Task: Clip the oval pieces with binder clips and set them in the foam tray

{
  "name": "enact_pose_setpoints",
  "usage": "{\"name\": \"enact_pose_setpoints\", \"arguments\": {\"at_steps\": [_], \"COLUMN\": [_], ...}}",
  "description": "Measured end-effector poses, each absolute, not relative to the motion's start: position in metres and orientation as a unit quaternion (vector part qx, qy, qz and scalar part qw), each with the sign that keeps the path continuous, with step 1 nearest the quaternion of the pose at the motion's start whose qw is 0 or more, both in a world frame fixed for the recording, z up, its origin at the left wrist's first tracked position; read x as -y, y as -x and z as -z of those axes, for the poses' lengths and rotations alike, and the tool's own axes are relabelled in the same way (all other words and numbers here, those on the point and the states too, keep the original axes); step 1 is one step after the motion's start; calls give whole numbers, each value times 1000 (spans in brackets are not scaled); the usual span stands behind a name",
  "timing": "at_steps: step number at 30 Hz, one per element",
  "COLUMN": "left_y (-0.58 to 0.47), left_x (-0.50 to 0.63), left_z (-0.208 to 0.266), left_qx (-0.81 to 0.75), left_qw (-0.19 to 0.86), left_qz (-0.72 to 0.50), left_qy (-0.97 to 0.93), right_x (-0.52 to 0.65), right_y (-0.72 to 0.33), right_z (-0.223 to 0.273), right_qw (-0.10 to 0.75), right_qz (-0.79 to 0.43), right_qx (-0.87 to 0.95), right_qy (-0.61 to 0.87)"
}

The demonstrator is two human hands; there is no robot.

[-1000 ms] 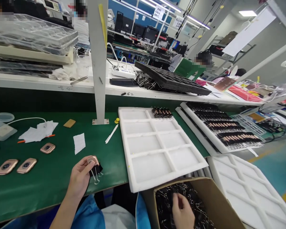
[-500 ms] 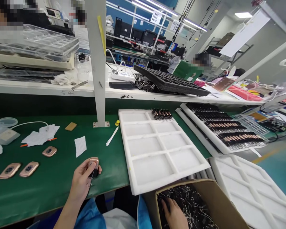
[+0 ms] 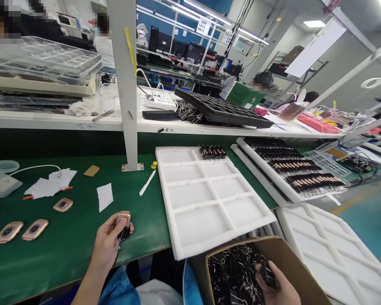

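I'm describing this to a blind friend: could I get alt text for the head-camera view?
A person's left hand holds a rose-gold case and a black clip over a green bench, while the right hand grips another black clip at a cardboard box of loose clips. Three similar cases lie at left; a white divided tray sits mid-view.

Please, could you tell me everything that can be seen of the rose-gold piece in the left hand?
The rose-gold piece is small, with rounded corners and a smooth, metallic-looking shell. The left hand holds it over the green tabletop, near the front edge, the thumb pressed across its face and hiding part of it. A black binder clip with wire handles sits at its lower end; their exact contact is covered.
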State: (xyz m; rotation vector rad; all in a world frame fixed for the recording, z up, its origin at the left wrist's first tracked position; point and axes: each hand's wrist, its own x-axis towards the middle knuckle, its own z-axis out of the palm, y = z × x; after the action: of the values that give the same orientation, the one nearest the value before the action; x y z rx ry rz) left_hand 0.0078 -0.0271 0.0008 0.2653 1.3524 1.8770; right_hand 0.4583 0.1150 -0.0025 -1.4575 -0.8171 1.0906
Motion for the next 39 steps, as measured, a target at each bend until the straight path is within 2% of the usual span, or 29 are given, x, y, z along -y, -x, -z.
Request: {"name": "enact_pose_setpoints", "arguments": {"at_steps": [3, 5, 10, 14, 20, 27, 33, 39], "left_y": [-8, -10, -17, -21, -21, -17, -16, -11], "left_x": [27, 26, 24, 22, 19, 23, 30, 35], "left_z": [-1, -2, -1, -4, -5, -6, -2, 2], "left_qx": [-531, -535, -562, -604, -606, -572, -557, -539], "left_qw": [390, 390, 398, 389, 369, 329, 353, 376], "left_qz": [-743, -739, -703, -665, -684, -731, -737, -739], "left_qy": [-113, -121, -175, -202, -171, -174, -146, -151], "right_x": [-119, -120, -127, -142, -164, -155, -148, -147], "right_y": [-440, -419, -337, -261, -168, -143, -156, -160], "right_z": [-29, -45, -70, -79, -59, -42, -45, -44], "right_qw": [547, 520, 367, 206, 65, 42, 81, 64], "right_qz": [-514, -557, -644, -703, -825, -754, -708, -655], "right_qx": [289, 345, 529, 632, 521, 624, 677, 736], "right_qy": [594, 548, 413, 255, 209, 203, 185, 160]}}
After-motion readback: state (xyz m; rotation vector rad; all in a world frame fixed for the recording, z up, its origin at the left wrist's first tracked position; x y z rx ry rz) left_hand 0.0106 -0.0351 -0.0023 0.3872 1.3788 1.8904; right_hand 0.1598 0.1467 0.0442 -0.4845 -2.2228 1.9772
